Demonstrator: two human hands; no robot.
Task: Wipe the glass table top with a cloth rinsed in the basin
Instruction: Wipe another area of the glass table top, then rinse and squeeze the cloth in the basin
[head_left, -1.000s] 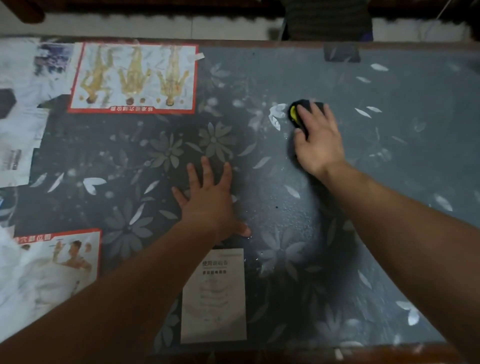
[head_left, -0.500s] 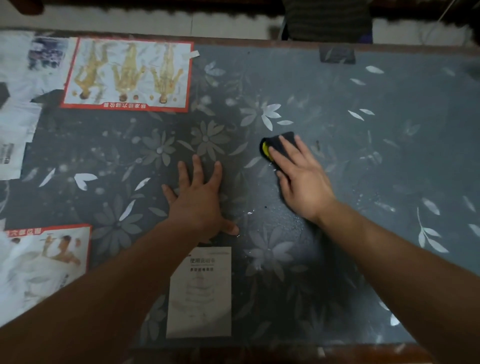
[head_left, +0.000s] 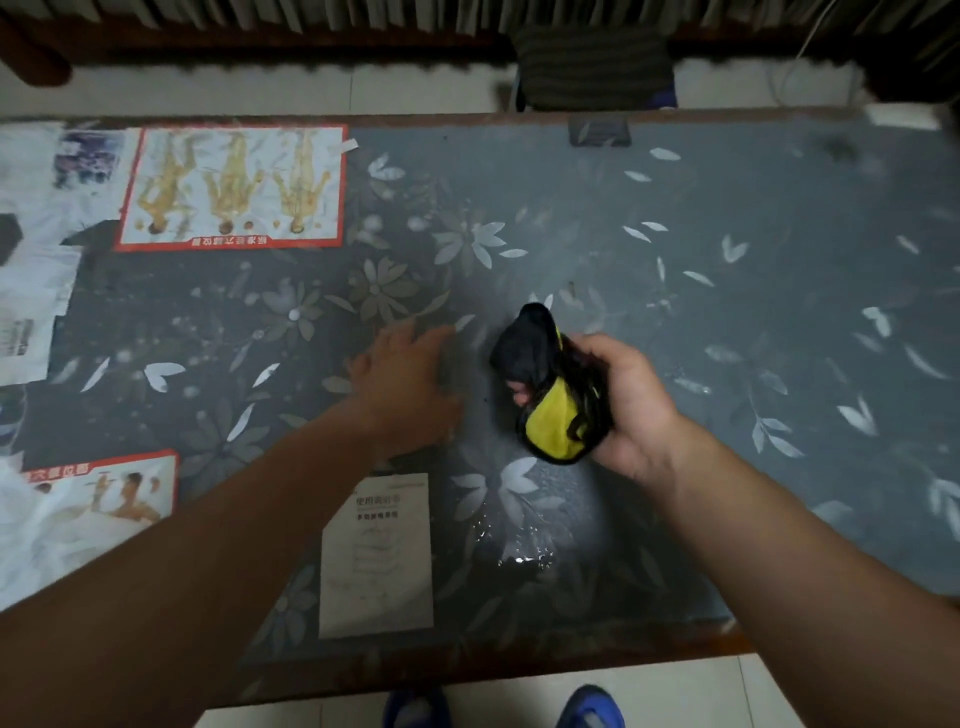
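A: Left hand (head_left: 405, 384) is lying flat on the surface (head_left: 753, 218), fingers released. Centre: the cloth (head_left: 548, 400), bunched, is sitting clear of the surface.

B: Right hand (head_left: 631, 410) is gripping it, fingers clenched round it. Risk: squeezing it here may be dripping water, causing streaks.

Cloth (head_left: 549, 422) now off the glass (head_left: 691, 322)
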